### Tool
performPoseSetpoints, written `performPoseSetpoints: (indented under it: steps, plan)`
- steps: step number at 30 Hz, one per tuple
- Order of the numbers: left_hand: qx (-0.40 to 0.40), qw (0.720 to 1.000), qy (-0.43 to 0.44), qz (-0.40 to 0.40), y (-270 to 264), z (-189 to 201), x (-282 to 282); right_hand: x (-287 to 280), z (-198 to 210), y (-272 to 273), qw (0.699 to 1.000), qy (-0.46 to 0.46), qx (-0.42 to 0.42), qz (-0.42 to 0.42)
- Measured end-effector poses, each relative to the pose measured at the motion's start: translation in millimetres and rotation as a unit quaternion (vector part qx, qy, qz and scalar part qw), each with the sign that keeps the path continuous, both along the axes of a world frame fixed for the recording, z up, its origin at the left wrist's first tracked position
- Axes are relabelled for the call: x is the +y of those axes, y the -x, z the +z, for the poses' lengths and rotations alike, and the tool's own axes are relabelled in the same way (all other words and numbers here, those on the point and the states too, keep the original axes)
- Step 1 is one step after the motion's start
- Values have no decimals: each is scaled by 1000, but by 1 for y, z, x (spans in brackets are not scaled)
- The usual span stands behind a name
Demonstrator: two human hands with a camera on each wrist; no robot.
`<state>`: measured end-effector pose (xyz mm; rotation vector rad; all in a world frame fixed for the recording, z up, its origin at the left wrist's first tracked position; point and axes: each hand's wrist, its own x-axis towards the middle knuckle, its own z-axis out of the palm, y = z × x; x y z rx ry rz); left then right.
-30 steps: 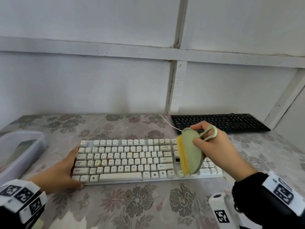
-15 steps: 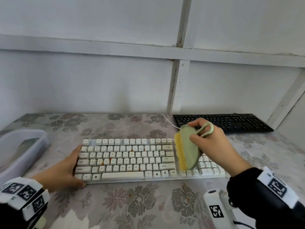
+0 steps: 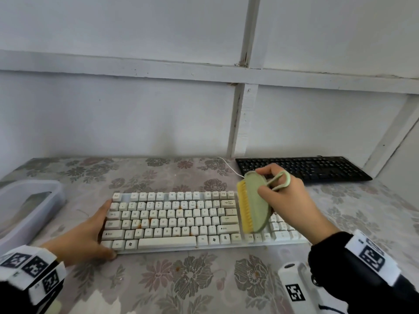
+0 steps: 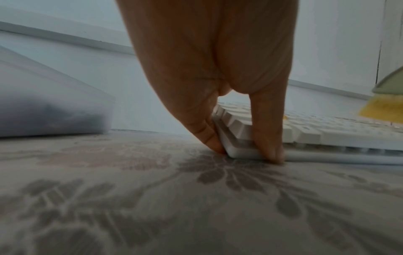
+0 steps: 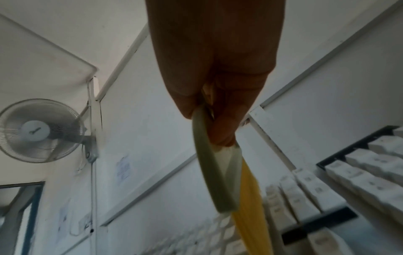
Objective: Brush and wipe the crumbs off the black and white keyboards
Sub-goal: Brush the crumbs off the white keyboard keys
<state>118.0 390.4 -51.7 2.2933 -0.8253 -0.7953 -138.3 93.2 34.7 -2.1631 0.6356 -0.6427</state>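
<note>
Since the earlier frames the brush [image 3: 254, 201] has slid left across the white keyboard [image 3: 181, 219], from the number pad toward the gap beside the Enter column. The right hand [image 3: 286, 196] curls around its looped handle, bristles facing left on the keys. The left hand [image 3: 88, 239] pinches the keyboard's near-left corner, thumb on the front edge and fingers along the side.

Orange crumbs sit among the middle keys; a hard sweep could likely drive them down between the caps or scatter them over the desk [image 3: 181, 279]. If the left hand's pinch slackens, the board may skid. The black keyboard [image 3: 301, 168] lies untouched at the back right.

The desk wears a flowered cloth; 1 plastic tub [image 3: 29, 207] stands at its left. White panelled walls stand behind, with a fan [image 5: 41, 131] mounted high.
</note>
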Motion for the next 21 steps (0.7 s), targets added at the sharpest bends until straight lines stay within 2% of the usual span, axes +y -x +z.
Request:
performPoseSetpoints:
  steps: [4, 9, 15, 21]
  plan:
    - [-7, 1000, 3, -14, 1, 2, 1, 4, -6, -4, 1000, 7, 6, 5]
    - [-5, 1000, -13, -16, 4, 4, -2, 10, -18, 7, 994, -21, 92, 48]
    - [-13, 1000, -6, -13, 8, 7, -4, 5, 11, -6, 1000, -5, -22, -14]
    - [-21, 999, -13, -26, 4, 5, -2, 13, 6, -26, 1000, -29, 1, -6]
